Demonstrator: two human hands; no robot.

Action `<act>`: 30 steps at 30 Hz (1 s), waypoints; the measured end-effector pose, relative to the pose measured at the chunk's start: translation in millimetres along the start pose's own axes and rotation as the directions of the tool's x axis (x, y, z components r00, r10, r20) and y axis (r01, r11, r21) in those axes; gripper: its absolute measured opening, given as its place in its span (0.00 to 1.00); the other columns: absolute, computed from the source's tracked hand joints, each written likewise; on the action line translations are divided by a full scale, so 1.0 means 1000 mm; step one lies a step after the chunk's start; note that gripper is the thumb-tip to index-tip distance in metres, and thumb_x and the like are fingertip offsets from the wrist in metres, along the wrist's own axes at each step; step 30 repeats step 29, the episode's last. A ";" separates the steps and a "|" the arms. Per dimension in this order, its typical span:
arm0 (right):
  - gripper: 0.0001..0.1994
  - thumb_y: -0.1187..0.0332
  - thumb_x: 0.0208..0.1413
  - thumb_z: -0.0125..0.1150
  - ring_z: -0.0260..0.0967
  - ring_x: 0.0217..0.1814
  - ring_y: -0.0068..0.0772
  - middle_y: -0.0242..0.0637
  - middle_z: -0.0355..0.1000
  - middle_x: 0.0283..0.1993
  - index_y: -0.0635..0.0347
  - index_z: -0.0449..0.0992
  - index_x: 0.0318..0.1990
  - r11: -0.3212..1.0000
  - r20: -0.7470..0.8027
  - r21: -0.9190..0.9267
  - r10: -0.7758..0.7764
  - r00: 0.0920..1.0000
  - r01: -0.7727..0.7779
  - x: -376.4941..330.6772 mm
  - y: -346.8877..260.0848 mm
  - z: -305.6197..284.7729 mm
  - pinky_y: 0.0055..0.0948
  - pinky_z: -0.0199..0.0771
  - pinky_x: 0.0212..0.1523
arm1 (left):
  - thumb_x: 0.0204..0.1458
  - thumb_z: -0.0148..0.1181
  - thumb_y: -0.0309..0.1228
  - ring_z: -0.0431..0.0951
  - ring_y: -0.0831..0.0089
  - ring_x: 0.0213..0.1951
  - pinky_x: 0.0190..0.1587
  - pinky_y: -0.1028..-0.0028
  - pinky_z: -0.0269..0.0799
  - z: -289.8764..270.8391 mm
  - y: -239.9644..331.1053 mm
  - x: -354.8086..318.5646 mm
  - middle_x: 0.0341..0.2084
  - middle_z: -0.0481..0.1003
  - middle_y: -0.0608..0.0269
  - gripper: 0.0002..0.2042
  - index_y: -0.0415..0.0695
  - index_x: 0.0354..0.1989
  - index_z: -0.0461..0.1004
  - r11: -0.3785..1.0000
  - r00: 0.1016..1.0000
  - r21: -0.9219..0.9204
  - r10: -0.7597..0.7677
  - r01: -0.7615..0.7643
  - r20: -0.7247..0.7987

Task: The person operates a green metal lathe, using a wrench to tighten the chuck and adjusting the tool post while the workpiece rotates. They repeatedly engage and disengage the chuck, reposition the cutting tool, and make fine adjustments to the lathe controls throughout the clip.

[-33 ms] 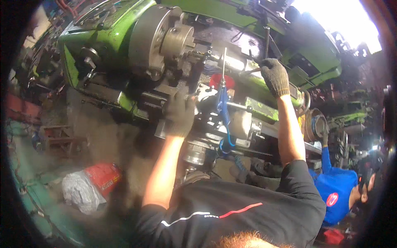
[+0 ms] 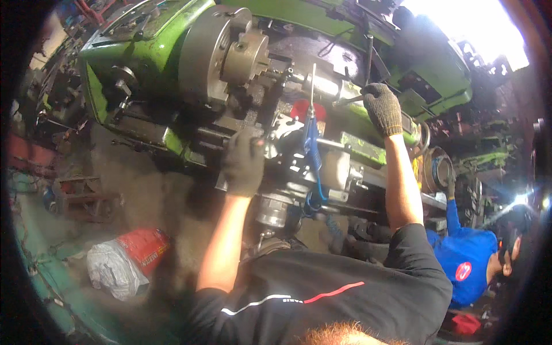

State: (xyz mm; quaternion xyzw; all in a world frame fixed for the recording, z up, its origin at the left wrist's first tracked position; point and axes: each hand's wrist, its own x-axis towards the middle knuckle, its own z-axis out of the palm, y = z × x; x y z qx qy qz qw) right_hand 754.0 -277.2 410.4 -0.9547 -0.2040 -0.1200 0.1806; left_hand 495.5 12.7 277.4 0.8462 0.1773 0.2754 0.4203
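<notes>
In a dark knit glove, my right hand (image 2: pixel 382 109) wraps round a lever (image 2: pixel 352 100) on the green tailstock (image 2: pixel 368 122) of a metal lathe. My left hand (image 2: pixel 243 164), gloved too, is curled over the carriage on the chuck side, with a bare fingertip showing; what lies under its fingers is hidden. Between my hands, a blue air blow gun (image 2: pixel 311 135) rests on the carriage, nozzle up, its blue coiled hose (image 2: pixel 318 190) hanging toward me. Behind the gun is a red container (image 2: pixel 303 108). The bright tailstock quill (image 2: pixel 322 85) points at the lathe chuck (image 2: pixel 204 54).
A lathe headstock (image 2: pixel 152 49) is at the upper left. On the floor at lower left lies a red and white sack (image 2: pixel 123 259) near a rusty metal stand (image 2: pixel 86 198). A person in blue (image 2: pixel 468 259) is at the right, one gloved hand by a large ring (image 2: pixel 440 171).
My left hand, blurred before, has shifted slightly left and toward me. My right hand stays on the tailstock lever, and the blow gun has hardly moved.
</notes>
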 end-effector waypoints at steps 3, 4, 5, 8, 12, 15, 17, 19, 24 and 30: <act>0.17 0.56 0.60 0.63 0.84 0.58 0.58 0.50 0.86 0.55 0.52 0.91 0.49 0.988 -0.005 0.027 0.151 0.989 -0.151 -0.034 -0.006 0.011 0.51 0.81 0.62 | 0.72 0.63 0.40 0.78 0.39 0.64 0.69 0.47 0.72 -0.058 -0.077 -0.076 0.62 0.79 0.40 0.21 0.41 0.68 0.78 0.995 0.996 0.045 -0.093 0.093 0.004; 0.19 0.53 0.61 0.63 0.84 0.58 0.59 0.51 0.86 0.55 0.51 0.91 0.50 0.984 0.018 0.001 0.180 0.983 -0.180 -0.041 -0.016 0.016 0.50 0.81 0.62 | 0.73 0.62 0.41 0.79 0.40 0.63 0.69 0.49 0.73 -0.078 -0.117 -0.106 0.62 0.80 0.40 0.22 0.41 0.68 0.78 0.978 0.987 0.144 -0.158 0.153 0.023; 0.20 0.50 0.61 0.64 0.84 0.59 0.59 0.51 0.86 0.55 0.50 0.91 0.52 0.978 0.036 -0.020 0.208 0.977 -0.208 -0.043 -0.024 0.022 0.50 0.81 0.62 | 0.73 0.61 0.42 0.79 0.42 0.63 0.68 0.50 0.74 -0.103 -0.152 -0.135 0.62 0.80 0.41 0.22 0.41 0.68 0.78 0.948 0.976 0.245 -0.217 0.203 0.032; 0.27 0.43 0.62 0.66 0.83 0.64 0.59 0.50 0.86 0.60 0.51 0.89 0.60 0.975 0.024 -0.004 0.222 0.975 -0.222 -0.045 -0.007 0.060 0.49 0.80 0.66 | 0.74 0.59 0.45 0.80 0.42 0.62 0.66 0.49 0.75 -0.192 -0.206 -0.202 0.62 0.81 0.43 0.22 0.42 0.66 0.79 0.738 0.835 0.528 -0.543 0.421 0.093; 0.32 0.40 0.62 0.68 0.82 0.67 0.58 0.52 0.84 0.64 0.53 0.87 0.64 0.937 -0.008 0.003 0.350 0.937 -0.350 -0.037 -0.039 0.051 0.48 0.79 0.69 | 0.72 0.61 0.45 0.81 0.43 0.62 0.65 0.48 0.76 -0.271 -0.293 -0.301 0.62 0.82 0.44 0.21 0.44 0.64 0.81 0.520 0.679 0.704 -0.731 0.483 0.074; 0.29 0.42 0.63 0.68 0.84 0.64 0.58 0.56 0.85 0.60 0.56 0.89 0.60 0.937 -0.031 -0.021 0.348 0.937 -0.348 -0.047 -0.061 0.031 0.50 0.80 0.66 | 0.70 0.63 0.45 0.82 0.44 0.62 0.65 0.46 0.77 -0.289 -0.331 -0.351 0.63 0.82 0.44 0.21 0.46 0.63 0.82 0.427 0.558 0.767 -0.823 0.479 0.110; 0.28 0.43 0.65 0.67 0.85 0.62 0.59 0.56 0.87 0.57 0.57 0.90 0.58 0.936 0.030 -0.028 0.352 0.935 -0.352 -0.055 -0.070 0.024 0.50 0.81 0.65 | 0.69 0.64 0.46 0.83 0.44 0.61 0.64 0.46 0.77 -0.290 -0.348 -0.374 0.63 0.82 0.45 0.21 0.47 0.62 0.83 0.399 0.494 0.792 -0.858 0.463 0.144; 0.27 0.43 0.64 0.66 0.85 0.59 0.60 0.55 0.87 0.54 0.57 0.90 0.56 0.967 0.005 0.067 0.244 0.970 -0.244 -0.054 -0.083 0.041 0.52 0.82 0.63 | 0.68 0.65 0.46 0.84 0.45 0.61 0.64 0.45 0.78 -0.280 -0.363 -0.396 0.63 0.82 0.45 0.20 0.48 0.61 0.84 0.394 0.445 0.790 -0.878 0.470 0.173; 0.22 0.49 0.60 0.67 0.87 0.54 0.54 0.52 0.88 0.47 0.58 0.92 0.48 0.921 0.176 -0.021 0.386 0.906 -0.388 -0.073 -0.098 0.037 0.49 0.82 0.59 | 0.65 0.67 0.47 0.85 0.46 0.61 0.63 0.43 0.80 -0.259 -0.423 -0.381 0.64 0.83 0.46 0.20 0.51 0.59 0.86 0.538 0.490 0.801 -0.789 0.261 0.370; 0.22 0.49 0.61 0.68 0.88 0.52 0.53 0.55 0.88 0.43 0.59 0.92 0.46 0.911 0.249 0.045 0.387 0.888 -0.410 -0.070 -0.110 0.035 0.48 0.82 0.57 | 0.63 0.69 0.47 0.87 0.47 0.60 0.63 0.41 0.81 -0.269 -0.489 -0.290 0.64 0.83 0.47 0.19 0.53 0.57 0.88 0.637 0.659 0.769 -0.557 -0.052 0.506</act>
